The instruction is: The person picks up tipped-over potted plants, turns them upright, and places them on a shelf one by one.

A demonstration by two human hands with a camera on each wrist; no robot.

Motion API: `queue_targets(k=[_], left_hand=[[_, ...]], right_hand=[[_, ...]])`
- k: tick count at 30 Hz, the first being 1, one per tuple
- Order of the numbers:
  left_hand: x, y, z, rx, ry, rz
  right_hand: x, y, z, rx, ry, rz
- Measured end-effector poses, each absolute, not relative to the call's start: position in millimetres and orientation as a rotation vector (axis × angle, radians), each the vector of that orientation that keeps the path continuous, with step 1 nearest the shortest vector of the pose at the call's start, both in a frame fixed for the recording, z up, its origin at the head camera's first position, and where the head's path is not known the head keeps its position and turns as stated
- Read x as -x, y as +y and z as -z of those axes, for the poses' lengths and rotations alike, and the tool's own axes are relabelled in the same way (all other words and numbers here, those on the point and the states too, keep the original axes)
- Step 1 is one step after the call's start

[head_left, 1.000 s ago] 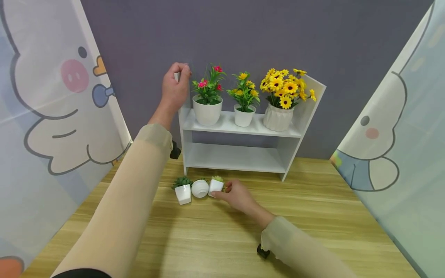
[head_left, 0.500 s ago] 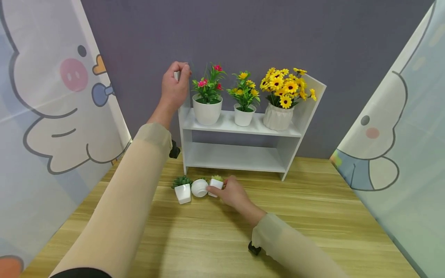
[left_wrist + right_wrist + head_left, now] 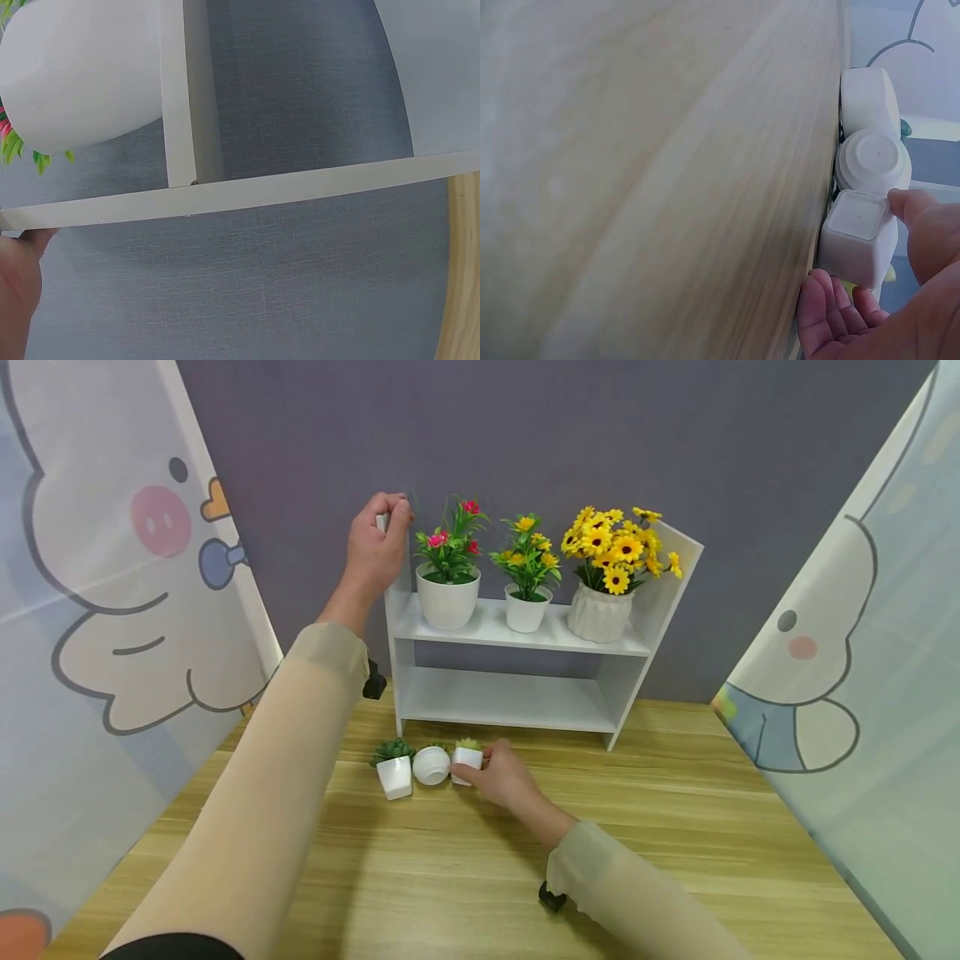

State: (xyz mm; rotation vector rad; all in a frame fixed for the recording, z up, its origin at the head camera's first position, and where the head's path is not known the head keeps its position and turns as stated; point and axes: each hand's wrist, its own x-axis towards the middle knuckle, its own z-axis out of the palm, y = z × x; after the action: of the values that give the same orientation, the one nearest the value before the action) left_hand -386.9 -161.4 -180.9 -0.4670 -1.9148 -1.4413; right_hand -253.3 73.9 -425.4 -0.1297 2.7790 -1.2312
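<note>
My left hand [image 3: 377,547] grips the top of the left side panel of a white two-tier shelf [image 3: 517,697]. In the left wrist view only part of that hand shows at the panel's edge. Down on the table, my right hand [image 3: 512,779] holds a small square white pot with a light green succulent [image 3: 468,758], thumb on one side and fingers on the other. The pot lies tipped over, its base facing the right wrist camera. Beside it lie a round white pot [image 3: 432,766] and a square pot with a dark green succulent [image 3: 395,777], both tipped too.
On the upper tier stand three potted flowers: a red-flowered plant [image 3: 447,597], a small yellow one [image 3: 527,610] and a fuller yellow bunch [image 3: 602,614]. A grey wall rises behind the wooden table [image 3: 442,868]. Cartoon-printed sheets [image 3: 150,677] flank both sides.
My right hand has moved slightly left and closed its thumb and fingers around the right-hand succulent pot. The left hand keeps its place on the shelf.
</note>
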Motion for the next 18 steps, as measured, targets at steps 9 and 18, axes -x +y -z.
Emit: queue_targets(k=[9,18], left_hand=[[388.3,-161.8,179.9,0.476,-1.92,1.449],[390.8,-164.3,179.6,0.48,-1.928,1.445]], right_hand=[[251.1,81.8,423.6,0.133,2.744,1.26],[253.0,100.3,426.9,0.237,2.738,1.254]])
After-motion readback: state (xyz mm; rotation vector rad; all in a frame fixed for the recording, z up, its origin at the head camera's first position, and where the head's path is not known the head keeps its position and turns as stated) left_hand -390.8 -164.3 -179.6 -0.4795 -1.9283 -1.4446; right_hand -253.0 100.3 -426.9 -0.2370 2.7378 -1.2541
